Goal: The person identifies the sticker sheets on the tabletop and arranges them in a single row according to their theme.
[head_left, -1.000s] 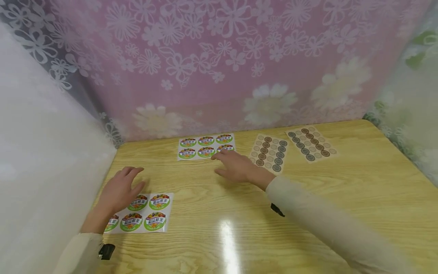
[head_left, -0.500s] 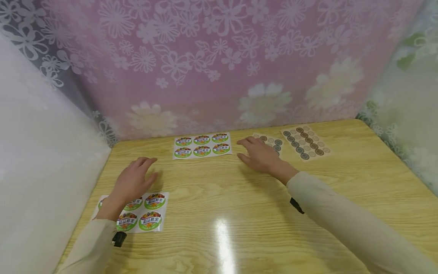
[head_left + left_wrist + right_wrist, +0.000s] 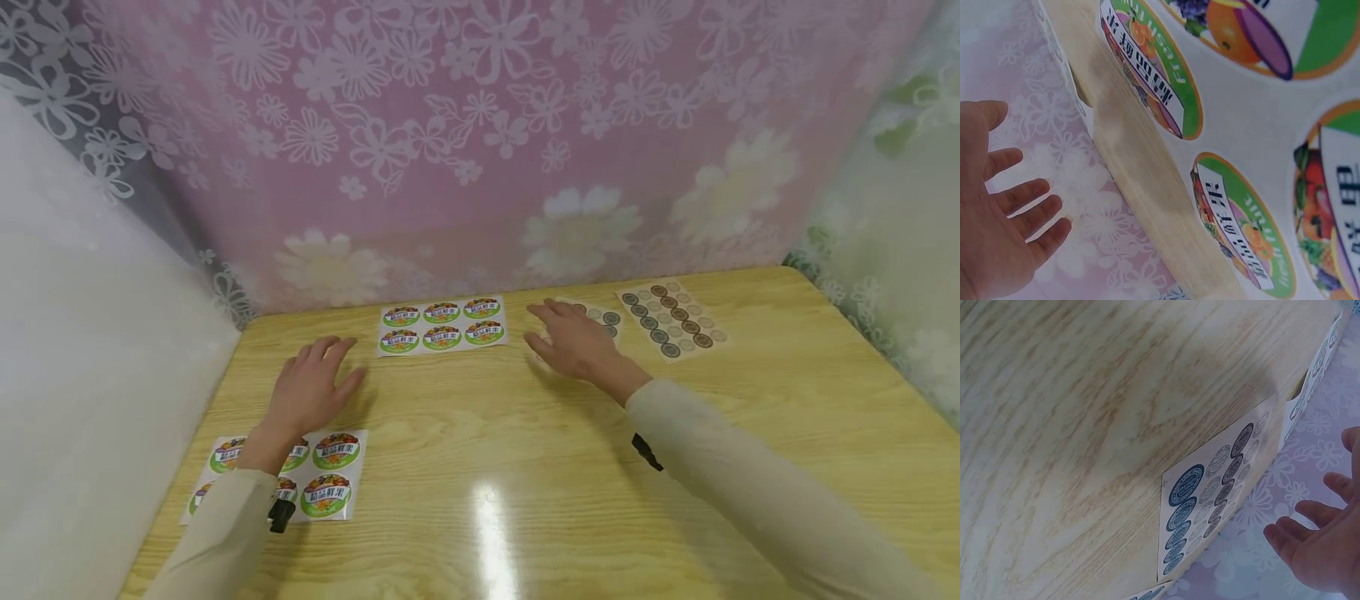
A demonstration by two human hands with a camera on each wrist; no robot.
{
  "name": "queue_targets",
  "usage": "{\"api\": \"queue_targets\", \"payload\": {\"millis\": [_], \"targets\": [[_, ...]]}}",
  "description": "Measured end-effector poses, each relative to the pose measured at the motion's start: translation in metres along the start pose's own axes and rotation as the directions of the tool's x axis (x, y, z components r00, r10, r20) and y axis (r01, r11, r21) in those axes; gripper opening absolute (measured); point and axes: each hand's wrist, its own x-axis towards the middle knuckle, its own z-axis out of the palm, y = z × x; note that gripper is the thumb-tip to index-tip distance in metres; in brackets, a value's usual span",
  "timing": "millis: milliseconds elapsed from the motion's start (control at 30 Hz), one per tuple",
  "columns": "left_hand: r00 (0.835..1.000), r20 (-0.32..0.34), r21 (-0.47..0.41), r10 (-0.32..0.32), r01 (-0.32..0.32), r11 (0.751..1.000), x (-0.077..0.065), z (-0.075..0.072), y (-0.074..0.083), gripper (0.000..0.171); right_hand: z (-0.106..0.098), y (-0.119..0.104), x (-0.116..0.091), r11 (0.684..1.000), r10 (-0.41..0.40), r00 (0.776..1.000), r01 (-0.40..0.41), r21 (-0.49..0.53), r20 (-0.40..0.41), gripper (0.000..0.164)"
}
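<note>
My left hand [image 3: 311,387] hovers with loosely bent fingers just beyond a white sheet of oval fruit stickers [image 3: 354,479] at the front left; the forearm covers part of that sheet. A second fruit sticker sheet [image 3: 442,325] lies by the back edge, between the two hands. My right hand [image 3: 573,337] is held over a sheet of round seal-like stickers [image 3: 611,319], hiding much of it. Another sheet of round dark and brown stickers [image 3: 671,321] lies just to its right. In the wrist views the left hand [image 3: 1007,212] and right hand [image 3: 1329,531] hold nothing.
The sheets lie on a wood-grain table [image 3: 480,433]. A pink flowered curtain [image 3: 450,208] hangs right behind its back edge, with a pale cloth [image 3: 90,350] along the left side and another flowered cloth [image 3: 892,250] at the right.
My right hand has moved right, from the back fruit sticker sheet to over the round sticker sheet. My left hand has moved forward and right, off the front sheet. The sheets lie as before.
</note>
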Motion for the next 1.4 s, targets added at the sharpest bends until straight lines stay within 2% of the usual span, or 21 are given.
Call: {"api": "queue_targets", "payload": {"millis": [200,433,633,733,833,1033,1200,1267,1400], "targets": [[0.999,0.023,0.026,-0.03,0.029,0.999,0.008,0.004,-0.005,0.057,0.005,-0.002,0.006,1.0,0.004,1.0,-0.004,0.011,0.001,0.062],[0.992,0.109,-0.004,-0.07,0.071,0.997,0.019,0.012,-0.007,0.064,0.007,-0.001,0.02,0.989,0.047,0.995,-0.058,0.137,0.084,0.065],[0.99,0.112,-0.047,-0.091,0.096,0.994,0.032,0.014,-0.013,0.061,0.005,-0.001,0.036,0.969,0.039,0.995,-0.059,0.24,0.088,0.066],[0.988,0.113,-0.102,-0.102,0.113,0.988,0.039,0.015,-0.017,0.061,0.008,-0.002,0.043,0.953,0.039,0.996,-0.062,0.297,0.082,0.065],[0.986,0.128,-0.179,-0.11,0.132,0.975,0.045,0.017,-0.019,0.059,0.013,-0.003,0.047,0.937,0.047,0.996,-0.072,0.341,0.08,0.064],[0.976,0.158,-0.305,-0.151,0.193,0.933,0.056,0.025,-0.02,0.057,0.02,-0.006,0.052,0.918,0.076,0.993,-0.103,0.382,0.086,0.063],[0.971,0.17,-0.35,-0.169,0.22,0.911,0.064,0.031,-0.021,0.056,0.025,-0.007,0.058,0.911,0.08,0.993,-0.109,0.399,0.088,0.064],[0.969,0.171,-0.356,-0.176,0.227,0.906,0.067,0.034,-0.023,0.055,0.026,-0.008,0.06,0.898,0.087,0.992,-0.118,0.423,0.094,0.065],[0.964,0.185,-0.405,-0.19,0.251,0.879,0.075,0.039,-0.024,0.055,0.028,-0.01,0.065,0.878,0.095,0.991,-0.13,0.461,0.098,0.065]]}}
